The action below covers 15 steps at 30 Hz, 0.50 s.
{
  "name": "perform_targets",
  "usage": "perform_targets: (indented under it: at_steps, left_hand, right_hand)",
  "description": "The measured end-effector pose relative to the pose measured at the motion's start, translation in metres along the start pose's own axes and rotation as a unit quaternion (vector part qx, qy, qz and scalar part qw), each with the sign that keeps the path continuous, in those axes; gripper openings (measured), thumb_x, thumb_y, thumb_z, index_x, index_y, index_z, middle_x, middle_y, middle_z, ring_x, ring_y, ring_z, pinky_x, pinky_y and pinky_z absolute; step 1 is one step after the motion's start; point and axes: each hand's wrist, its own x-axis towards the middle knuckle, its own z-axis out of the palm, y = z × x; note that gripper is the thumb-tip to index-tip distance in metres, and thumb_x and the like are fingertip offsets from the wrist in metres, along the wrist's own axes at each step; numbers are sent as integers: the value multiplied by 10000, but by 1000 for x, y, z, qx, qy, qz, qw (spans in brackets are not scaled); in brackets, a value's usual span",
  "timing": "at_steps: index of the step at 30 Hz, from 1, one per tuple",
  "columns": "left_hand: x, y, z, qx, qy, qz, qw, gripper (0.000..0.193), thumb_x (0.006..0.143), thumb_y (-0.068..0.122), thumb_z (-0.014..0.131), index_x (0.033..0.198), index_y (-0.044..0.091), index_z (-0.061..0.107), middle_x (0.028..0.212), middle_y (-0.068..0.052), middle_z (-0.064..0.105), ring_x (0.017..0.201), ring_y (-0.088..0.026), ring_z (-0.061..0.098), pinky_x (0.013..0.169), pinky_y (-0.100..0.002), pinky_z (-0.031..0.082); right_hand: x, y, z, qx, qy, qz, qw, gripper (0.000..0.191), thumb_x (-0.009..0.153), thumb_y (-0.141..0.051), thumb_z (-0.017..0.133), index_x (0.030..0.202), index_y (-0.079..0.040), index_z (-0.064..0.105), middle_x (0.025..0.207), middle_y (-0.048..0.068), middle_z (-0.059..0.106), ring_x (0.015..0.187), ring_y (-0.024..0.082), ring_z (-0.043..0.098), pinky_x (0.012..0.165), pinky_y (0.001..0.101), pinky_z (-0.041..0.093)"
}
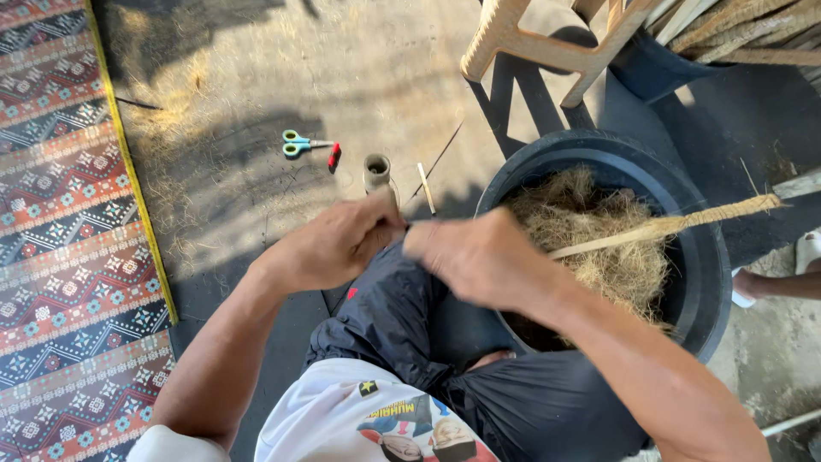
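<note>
Both hands met over the lap: the left hand [329, 244] and right hand [466, 257] had fingers pinched together on a fibre-wrapped stick [676, 224] lying across the black tub [710, 274] of loose fibre [590, 239]. A slack pinch might have let the wrap unwind. The tub rim crowded the right; open floor [359, 68] lay far, scissors [299, 144] left.

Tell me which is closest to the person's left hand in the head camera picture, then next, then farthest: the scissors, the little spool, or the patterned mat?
From the left hand:
1. The little spool, standing on the floor just above the hand.
2. The scissors, lying farther up and slightly to the left.
3. The patterned mat, along the picture's left edge, the farthest away.
</note>
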Motion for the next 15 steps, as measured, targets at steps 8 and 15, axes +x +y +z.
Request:
perform_targets:
  at_steps: [8,15]
  left_hand:
    - [-8,-4,-2,-25,51,29,998,67,1019,56,581,1054,27,531,880,-129,651,836,-323,660,718,-397,495]
    - [-12,-5,-2,-107,-35,61,992,80,1029,70,600,1047,37,529,869,-131,648,788,-304,669,686,-399,515]
  right_hand:
    - [2,-8,4,47,-71,41,996,145,986,-211,697,1006,-69,713,835,116,752,681,305,725,586,380,589]
    - [0,0,9,119,-8,126,985,149,1021,-176,644,1125,-99,717,995,88,785,801,216,795,708,317,649]
